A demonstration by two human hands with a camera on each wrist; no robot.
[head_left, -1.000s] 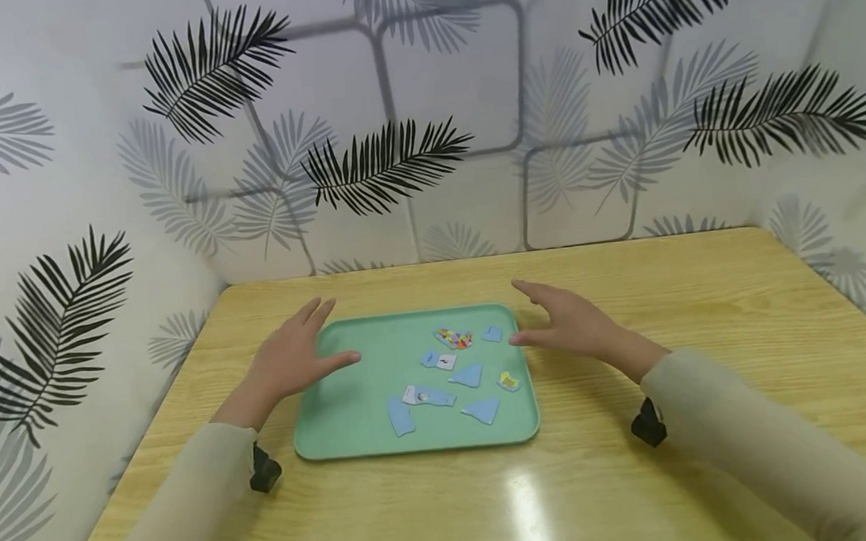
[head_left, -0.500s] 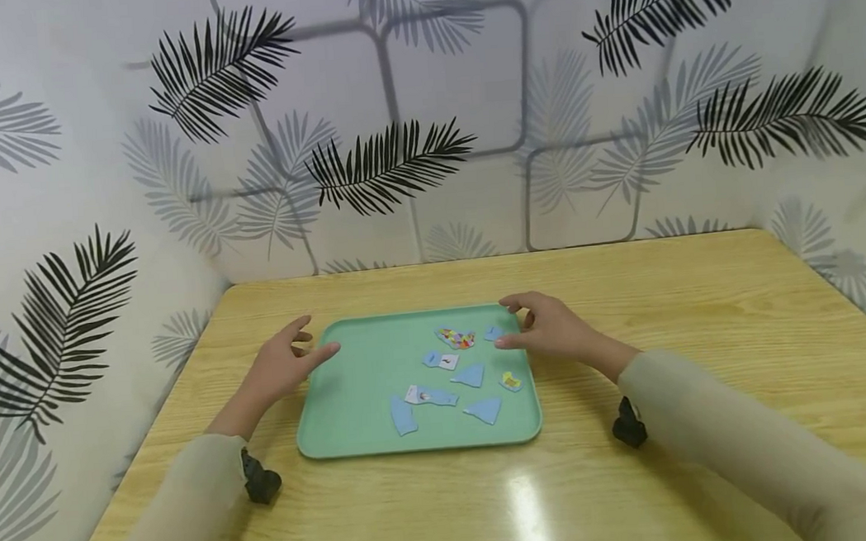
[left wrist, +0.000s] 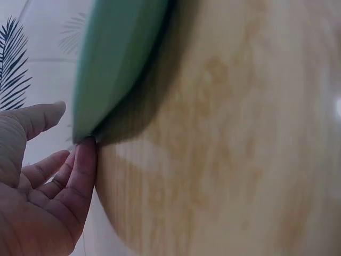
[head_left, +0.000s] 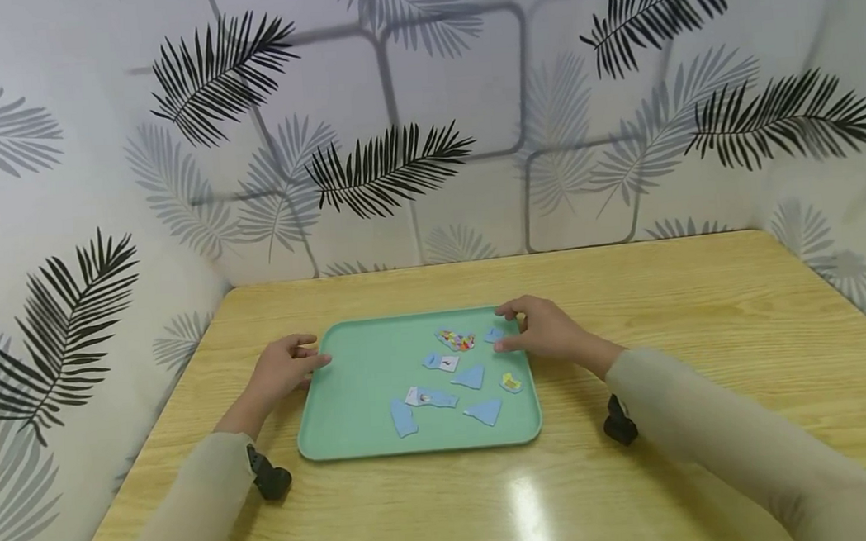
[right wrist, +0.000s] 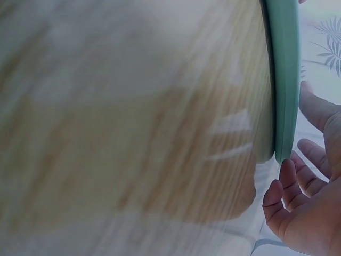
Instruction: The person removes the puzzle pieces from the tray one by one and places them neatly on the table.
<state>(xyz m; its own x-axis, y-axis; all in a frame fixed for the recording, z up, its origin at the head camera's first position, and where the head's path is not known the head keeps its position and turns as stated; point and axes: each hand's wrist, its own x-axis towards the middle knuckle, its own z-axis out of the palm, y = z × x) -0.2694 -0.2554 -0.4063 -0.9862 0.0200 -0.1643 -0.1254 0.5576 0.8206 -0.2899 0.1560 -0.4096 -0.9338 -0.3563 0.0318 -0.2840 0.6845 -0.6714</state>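
Observation:
A mint-green tray (head_left: 360,362) lies on the wooden table, with several flat blue-backed paper pieces on it, like cut-out puzzle pieces. My left hand (head_left: 277,371) is at the tray's left edge. In the left wrist view, its fingertips (left wrist: 85,145) reach the rim while the thumb stands apart from it. At the back right corner is my right hand (head_left: 552,329), thumb over the inside of the tray. The right wrist view has the fingers (right wrist: 287,168) right at the rim's end, loosely bent. A small blue piece (head_left: 493,335) lies beside the right thumb.
Toward the tray's right half lie a multicoloured piece (head_left: 455,339), a yellow-patterned piece (head_left: 510,382) and blue triangular pieces (head_left: 484,411). The wooden table (head_left: 666,306) extends around the tray. A leaf-patterned wall (head_left: 459,211) borders the table's back and left sides.
Both hands have come in to the tray's sides; the left has lowered, and the right has moved left onto the back right corner. The fingers have bent a little. The tray lies about where it was.

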